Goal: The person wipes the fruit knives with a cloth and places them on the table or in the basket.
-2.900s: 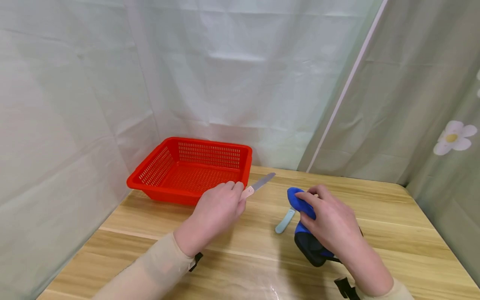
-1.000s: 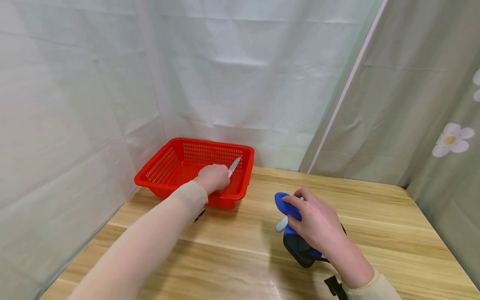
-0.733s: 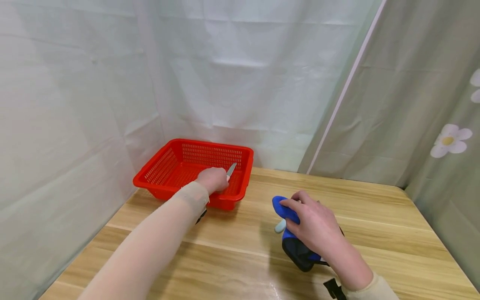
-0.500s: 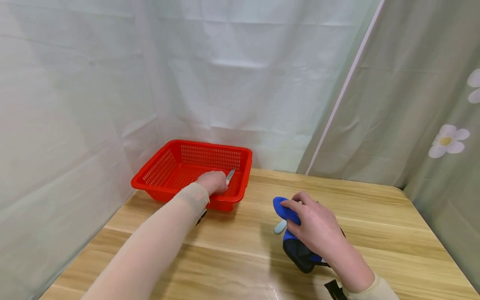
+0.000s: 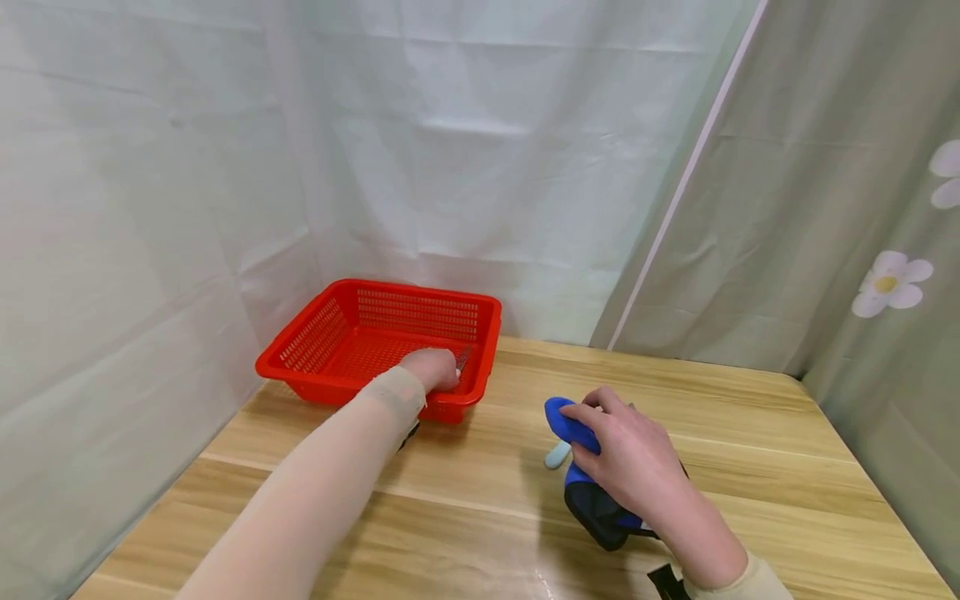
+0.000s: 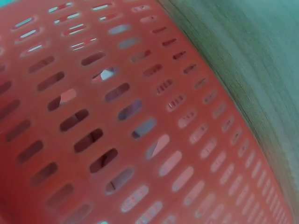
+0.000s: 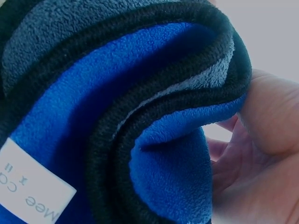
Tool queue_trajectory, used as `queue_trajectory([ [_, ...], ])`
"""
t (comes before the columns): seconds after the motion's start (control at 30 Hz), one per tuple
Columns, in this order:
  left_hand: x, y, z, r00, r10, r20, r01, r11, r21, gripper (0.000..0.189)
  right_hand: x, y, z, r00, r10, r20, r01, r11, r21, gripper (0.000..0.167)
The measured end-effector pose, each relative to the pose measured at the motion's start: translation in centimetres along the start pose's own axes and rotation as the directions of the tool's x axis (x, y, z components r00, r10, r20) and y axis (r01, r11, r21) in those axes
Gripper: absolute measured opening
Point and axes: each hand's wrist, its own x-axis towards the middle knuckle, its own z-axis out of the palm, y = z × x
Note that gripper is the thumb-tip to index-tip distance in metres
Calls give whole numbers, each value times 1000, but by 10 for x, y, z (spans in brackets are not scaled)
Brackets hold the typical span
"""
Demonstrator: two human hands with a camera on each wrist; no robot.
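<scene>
My left hand (image 5: 432,368) is down inside the red plastic basket (image 5: 491,350), gripping a knife. The knife's blade (image 5: 464,357) points away, low near the basket's right side; my fingers hide most of its pinkish handle. Through the slotted basket wall (image 6: 154,121) in the left wrist view, only scraps of the hand and knife show. My right hand (image 5: 630,450) pinches a folded blue cloth (image 5: 572,427) with dark edging and a grey side. In the right wrist view the cloth (image 7: 173,168) lies between thumb and fingers. A light-blue knife handle (image 5: 557,455) pokes out beside the cloth, its blade hidden.
The basket stands at the back left of the wooden table (image 5: 480,533). Pale curtains (image 5: 450,167) hang close behind and on both sides. Bare wood lies between the basket and the cloth.
My left hand has carried the knife from over the table into the basket and lowered it there. My right hand has shifted slightly left with the cloth, covering more of the light-blue handle.
</scene>
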Motion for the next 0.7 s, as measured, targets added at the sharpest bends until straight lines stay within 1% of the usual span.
queue_trajectory([
  [0.03, 3, -1, 3, 1000, 6, -4, -6, 1000, -1, 10, 0, 0, 0, 1000, 4, 3, -4, 1000, 0, 44],
  [0.07, 13, -3, 7, 1000, -11, 0, 11, 1000, -6, 9, -1, 1, 0, 1000, 7, 6, -7, 1000, 1, 44],
  [0.17, 67, -21, 27, 1000, -5, 26, 5, 1000, 4, 9, -2, 2, 0, 1000, 20, 13, -20, 1000, 8, 45],
  [0.2, 88, -26, 34, 999, -13, 41, 13, 1000, 10, 9, -2, 3, -1, 1000, 25, 14, -25, 1000, 9, 45],
  [0.23, 89, -27, 35, 999, -8, 44, 8, 1000, 6, 9, -2, 3, -1, 1000, 28, 14, -28, 1000, 12, 45],
  [0.27, 104, -32, 39, 998, -20, 61, 19, 1000, 8, 9, -3, 3, -1, 999, 29, 14, -29, 999, 15, 45],
  [0.33, 101, -30, 38, 997, -29, 72, 29, 1000, 10, 8, -2, 3, -1, 1000, 30, 11, -30, 999, 16, 45],
  [0.37, 99, -30, 37, 997, -31, 68, 31, 1000, 1, 7, -2, 3, -1, 999, 30, 9, -31, 999, 15, 45],
  [0.4, 85, -25, 34, 998, -31, 50, 31, 999, -13, 6, -2, 3, -1, 999, 31, 8, -31, 999, 15, 45],
  [0.47, 72, -21, 32, 999, -35, 35, 37, 998, -47, 7, -2, 3, -1, 1000, 30, 6, -30, 999, 15, 45],
  [0.5, 65, -20, 31, 999, -42, 19, 43, 996, -76, 8, -1, 3, -1, 1000, 31, 7, -31, 999, 15, 45],
  [0.57, 49, -15, 27, 999, -52, 11, 53, 989, -139, 14, -1, 3, -1, 999, 33, 10, -33, 999, 15, 45],
  [0.6, 43, -13, 25, 998, -68, 3, 67, 983, -169, 15, -1, 2, -1, 999, 33, 12, -33, 999, 15, 45],
  [0.63, 46, -14, 26, 996, -92, 20, 94, 974, -206, 16, -1, 2, -1, 999, 33, 13, -33, 999, 16, 45],
  [0.67, 44, -14, 26, 995, -103, 12, 103, 969, -222, 16, -1, 2, -1, 999, 34, 14, -34, 999, 16, 44],
  [0.7, 45, -15, 25, 995, -94, 15, 95, 968, -233, 18, -1, 3, 0, 999, 35, 14, -35, 999, 16, 44],
])
